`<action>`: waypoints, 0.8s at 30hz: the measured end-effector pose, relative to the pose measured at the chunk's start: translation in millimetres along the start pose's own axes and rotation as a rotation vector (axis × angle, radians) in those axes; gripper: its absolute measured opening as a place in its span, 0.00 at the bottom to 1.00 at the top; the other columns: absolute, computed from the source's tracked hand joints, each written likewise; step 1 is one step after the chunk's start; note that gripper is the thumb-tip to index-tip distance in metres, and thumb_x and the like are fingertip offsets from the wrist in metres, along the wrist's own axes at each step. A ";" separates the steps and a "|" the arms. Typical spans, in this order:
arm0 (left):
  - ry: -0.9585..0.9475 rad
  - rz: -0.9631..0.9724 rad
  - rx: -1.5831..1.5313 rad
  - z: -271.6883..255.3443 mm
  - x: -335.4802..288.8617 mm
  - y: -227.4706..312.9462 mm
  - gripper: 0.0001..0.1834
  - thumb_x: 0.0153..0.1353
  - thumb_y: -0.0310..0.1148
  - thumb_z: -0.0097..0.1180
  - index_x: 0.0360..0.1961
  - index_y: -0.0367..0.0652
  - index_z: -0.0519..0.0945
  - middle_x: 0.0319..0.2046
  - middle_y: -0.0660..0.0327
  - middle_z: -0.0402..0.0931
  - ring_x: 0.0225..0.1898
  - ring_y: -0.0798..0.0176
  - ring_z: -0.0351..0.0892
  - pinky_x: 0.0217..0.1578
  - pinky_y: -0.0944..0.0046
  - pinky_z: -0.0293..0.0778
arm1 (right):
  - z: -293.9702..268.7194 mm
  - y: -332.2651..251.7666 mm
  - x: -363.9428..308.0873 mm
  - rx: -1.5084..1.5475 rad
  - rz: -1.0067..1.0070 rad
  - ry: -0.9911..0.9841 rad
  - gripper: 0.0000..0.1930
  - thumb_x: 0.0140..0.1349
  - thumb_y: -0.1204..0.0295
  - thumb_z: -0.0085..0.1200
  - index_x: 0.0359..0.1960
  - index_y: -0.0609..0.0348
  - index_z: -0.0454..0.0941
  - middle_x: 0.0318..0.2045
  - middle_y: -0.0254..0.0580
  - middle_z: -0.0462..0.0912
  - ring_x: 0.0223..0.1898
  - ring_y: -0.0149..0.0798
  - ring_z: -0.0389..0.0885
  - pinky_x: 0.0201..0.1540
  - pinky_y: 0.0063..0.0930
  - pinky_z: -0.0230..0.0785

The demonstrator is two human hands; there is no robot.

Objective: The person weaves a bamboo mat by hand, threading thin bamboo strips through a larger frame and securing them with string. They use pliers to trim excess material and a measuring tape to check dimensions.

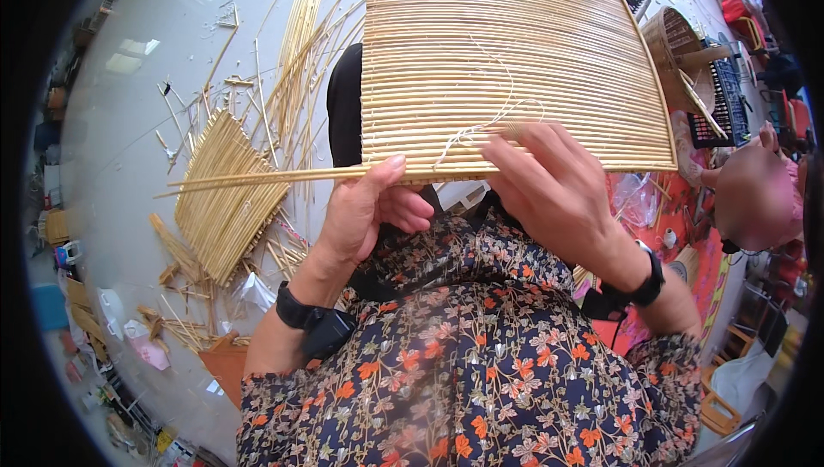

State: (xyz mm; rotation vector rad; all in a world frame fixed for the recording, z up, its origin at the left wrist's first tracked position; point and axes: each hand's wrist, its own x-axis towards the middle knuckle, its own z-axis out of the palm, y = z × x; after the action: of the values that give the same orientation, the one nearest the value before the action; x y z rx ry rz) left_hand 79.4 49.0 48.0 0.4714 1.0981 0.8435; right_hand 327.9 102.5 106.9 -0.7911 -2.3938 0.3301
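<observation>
A large mat of pale reed stalks point(515, 33) lies across my lap, its stalks running side to side within a thin frame edge. My left hand point(365, 209) pinches two loose stalks point(249, 178) between thumb and fingers at the mat's near left corner; their ends stick out to the left. The lower fingers curl beneath the edge. Over the near edge, my right hand point(558, 188) is bent with its fingertips together at a white thread point(468, 134), which lies in loose loops on the mat. The right fingertips are slightly blurred and its thumb is mostly hidden.
A smaller fan-shaped reed piece point(230, 197) rests on the floor at left, among scattered loose stalks point(300, 46) and scraps. To the right stand a woven basket point(668, 38) and a black plastic crate point(725, 94). Another person point(760, 192) is at the far right.
</observation>
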 end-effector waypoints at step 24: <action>-0.070 -0.051 -0.007 35.1 3.4 17.6 0.24 0.72 0.46 0.50 0.41 0.31 0.82 0.25 0.48 0.85 0.23 0.55 0.87 0.25 0.65 0.85 | 108.1 12.1 -50.4 1.396 0.711 0.232 0.18 0.65 0.78 0.63 0.56 0.65 0.78 0.51 0.38 0.84 0.54 0.31 0.81 0.58 0.29 0.74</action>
State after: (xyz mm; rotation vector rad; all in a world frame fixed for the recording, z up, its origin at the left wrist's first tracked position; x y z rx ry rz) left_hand 105.8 64.7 72.7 0.4622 1.0387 0.7802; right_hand 300.9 76.3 -6.9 -0.8016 -1.0605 1.7691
